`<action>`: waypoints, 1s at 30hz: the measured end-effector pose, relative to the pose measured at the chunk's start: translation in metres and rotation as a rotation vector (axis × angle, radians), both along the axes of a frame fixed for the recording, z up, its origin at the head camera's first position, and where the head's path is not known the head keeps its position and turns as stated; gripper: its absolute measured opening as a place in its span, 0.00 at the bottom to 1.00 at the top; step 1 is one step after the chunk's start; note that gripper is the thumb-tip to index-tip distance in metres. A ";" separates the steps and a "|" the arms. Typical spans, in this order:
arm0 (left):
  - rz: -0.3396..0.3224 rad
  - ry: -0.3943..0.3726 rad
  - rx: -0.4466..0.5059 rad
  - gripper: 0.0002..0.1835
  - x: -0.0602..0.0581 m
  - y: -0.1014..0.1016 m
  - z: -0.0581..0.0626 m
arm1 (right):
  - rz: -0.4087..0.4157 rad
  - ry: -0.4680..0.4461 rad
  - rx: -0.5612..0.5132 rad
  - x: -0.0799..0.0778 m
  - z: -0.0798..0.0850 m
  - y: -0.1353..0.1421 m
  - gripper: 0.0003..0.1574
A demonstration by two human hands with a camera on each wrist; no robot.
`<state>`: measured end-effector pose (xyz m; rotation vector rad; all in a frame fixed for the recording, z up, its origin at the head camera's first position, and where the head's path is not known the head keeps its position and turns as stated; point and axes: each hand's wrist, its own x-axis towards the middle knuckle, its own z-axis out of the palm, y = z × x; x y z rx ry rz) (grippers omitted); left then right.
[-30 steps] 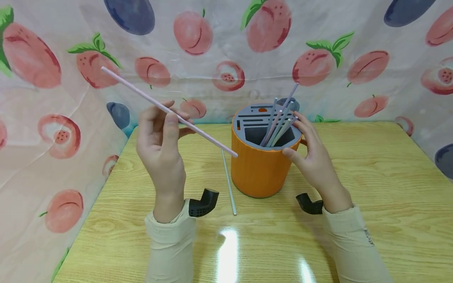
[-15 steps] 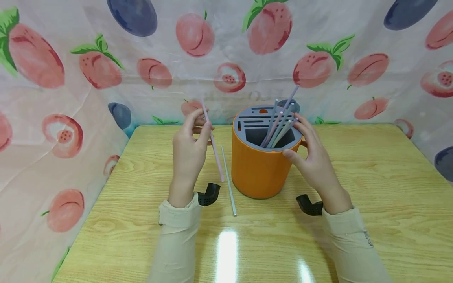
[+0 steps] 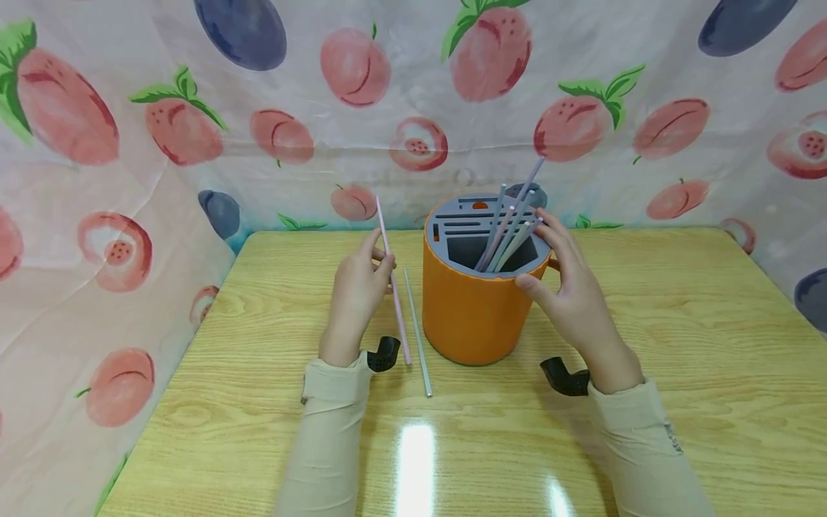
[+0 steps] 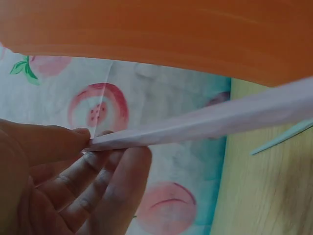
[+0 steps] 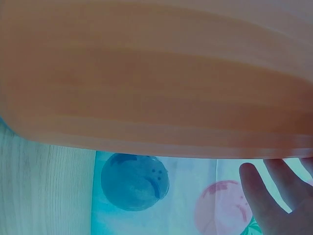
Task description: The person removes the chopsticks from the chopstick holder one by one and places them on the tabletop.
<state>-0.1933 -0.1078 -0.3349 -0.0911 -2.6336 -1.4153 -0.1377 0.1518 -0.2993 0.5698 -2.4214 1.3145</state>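
Observation:
My left hand (image 3: 357, 291) pinches a pale pink chopstick (image 3: 399, 316) between thumb and fingertips, left of the orange utensil holder (image 3: 474, 316). In the left wrist view, the pink chopstick (image 4: 210, 122) runs from the fingertips out to the right. A pale green chopstick (image 3: 418, 334) lies on the table between it and the holder. With thumb at the front rim and fingers round the right side, my right hand (image 3: 578, 298) grips the holder. Several pastel chopsticks (image 3: 533, 172) lean in its large front compartment.
The holder's grey slotted top (image 3: 461, 215) has narrow slots behind the compartment. An orange handle (image 3: 553, 263) juts out at its right. The wood-grain table (image 3: 698, 323) ends at a fruit-patterned cloth (image 3: 478, 129) behind and at the sides.
My left hand has moved right and down, turning the pink chopstick from a slant to nearly lengthwise, beside the green one. The right hand and holder have stayed put.

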 end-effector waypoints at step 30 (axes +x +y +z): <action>-0.059 -0.278 -0.211 0.38 -0.015 -0.001 -0.054 | -0.015 -0.009 0.019 0.000 -0.001 0.000 0.38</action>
